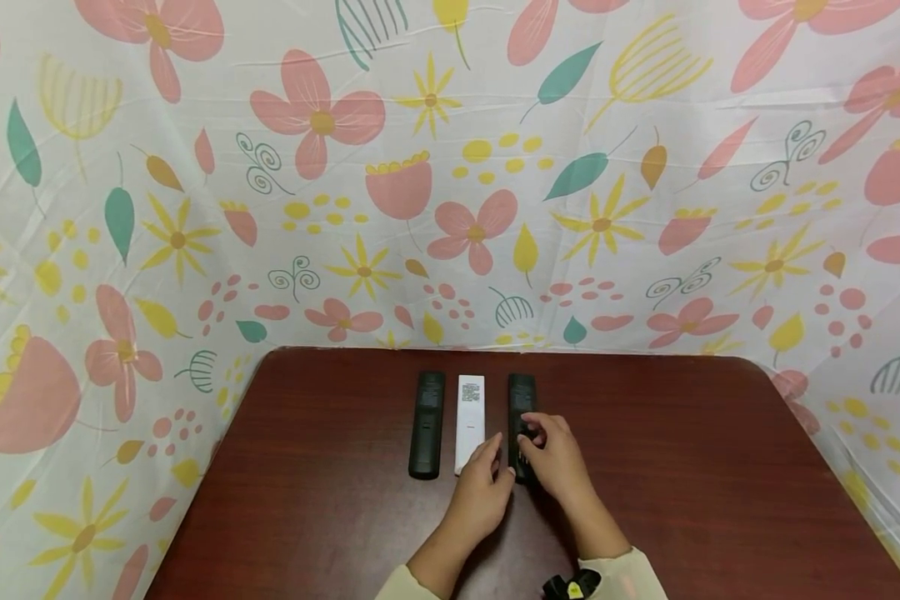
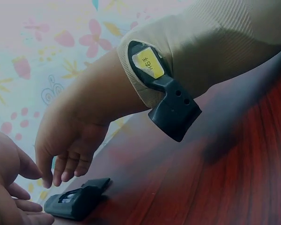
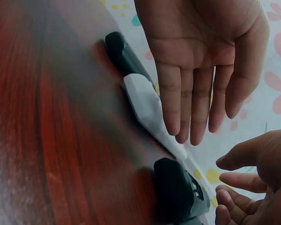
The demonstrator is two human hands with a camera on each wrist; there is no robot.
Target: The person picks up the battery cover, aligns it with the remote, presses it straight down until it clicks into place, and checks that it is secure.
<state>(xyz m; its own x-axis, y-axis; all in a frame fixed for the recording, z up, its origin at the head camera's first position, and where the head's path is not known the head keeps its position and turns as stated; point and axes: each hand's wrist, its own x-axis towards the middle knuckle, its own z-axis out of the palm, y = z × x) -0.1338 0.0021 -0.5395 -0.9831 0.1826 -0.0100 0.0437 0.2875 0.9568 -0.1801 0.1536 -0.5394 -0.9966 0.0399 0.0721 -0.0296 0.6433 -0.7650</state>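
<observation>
Remote [image 1: 518,408] (blk) under R hand [image 1: 558,457]

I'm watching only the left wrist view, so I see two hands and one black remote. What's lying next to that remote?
Observer: Next to the black remote, on its left in the head view, lies a white remote.
Operator: And past that one?
Observer: A second black remote, to the left of the white one.
Operator: Any marking that you can see on the white remote?
Observer: Yes, a dark printed patch near its far end.
</observation>
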